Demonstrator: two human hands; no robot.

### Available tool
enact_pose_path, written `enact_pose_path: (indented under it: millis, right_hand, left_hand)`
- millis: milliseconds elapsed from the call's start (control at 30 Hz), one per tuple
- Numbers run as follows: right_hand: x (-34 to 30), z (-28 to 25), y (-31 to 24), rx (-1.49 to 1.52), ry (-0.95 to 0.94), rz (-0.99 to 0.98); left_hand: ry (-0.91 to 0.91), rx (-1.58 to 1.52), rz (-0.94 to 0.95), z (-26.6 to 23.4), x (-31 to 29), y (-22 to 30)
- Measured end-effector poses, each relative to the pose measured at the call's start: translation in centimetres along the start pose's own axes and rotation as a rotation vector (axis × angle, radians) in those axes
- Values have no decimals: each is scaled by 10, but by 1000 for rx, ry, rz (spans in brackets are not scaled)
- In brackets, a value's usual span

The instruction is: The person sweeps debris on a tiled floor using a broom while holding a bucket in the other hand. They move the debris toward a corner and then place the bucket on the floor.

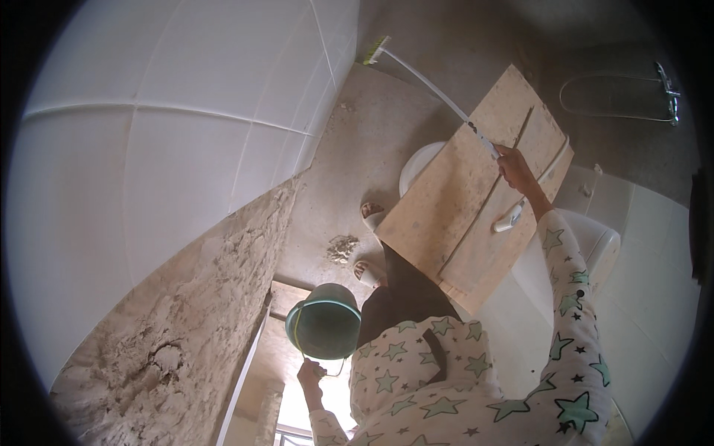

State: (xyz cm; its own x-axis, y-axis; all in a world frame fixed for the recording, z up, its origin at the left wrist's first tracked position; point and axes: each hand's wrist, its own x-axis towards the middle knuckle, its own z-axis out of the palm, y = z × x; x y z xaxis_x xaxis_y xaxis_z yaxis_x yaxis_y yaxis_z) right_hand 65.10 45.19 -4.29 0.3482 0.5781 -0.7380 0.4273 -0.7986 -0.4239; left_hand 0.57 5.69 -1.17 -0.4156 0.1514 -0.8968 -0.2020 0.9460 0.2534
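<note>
The person's right hand (513,169), right of centre in the frame, is closed around the lower end of a long, thin white-handled brush (450,105). The handle slants to the upper middle, where its yellow-green bristled head (376,50) is near the foot of a glossy white tiled wall (186,67). Down at the lower middle, the left hand (311,372) has its fingers curled on the thin wire handle of a round green plastic bucket (323,323), which hangs tipped so that I see into its dark inside. Beneath the right arm, a broad light-brown wooden board (446,208) leans aslant, partly covering a rounded white fixture (416,165). A small white object lies on it, too indistinct to name. Two sandalled feet stand near the middle, beside a rough grey patch of floor (343,249).
</note>
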Motion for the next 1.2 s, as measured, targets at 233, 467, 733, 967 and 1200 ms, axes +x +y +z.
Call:
enact_pose_path:
  millis: [233, 467, 733, 967, 1200]
  right_hand:
    - [89, 45, 57, -255, 281, -377]
    - [45, 57, -5, 306, -211, 87]
    - [-9, -9, 61, -223, 145, -149]
    - [13, 26, 54, -532, 245, -203]
    - [-29, -4, -13, 13, -76, 124]
  left_hand:
    - [-16, 49, 20, 9, -2, 9]
    - [11, 22, 14, 0, 5, -1]
    - [-37, 12, 16, 9, 3, 5]
    - [16, -8, -42, 12, 1, 14]
    - [13, -49, 2, 9, 0, 12]
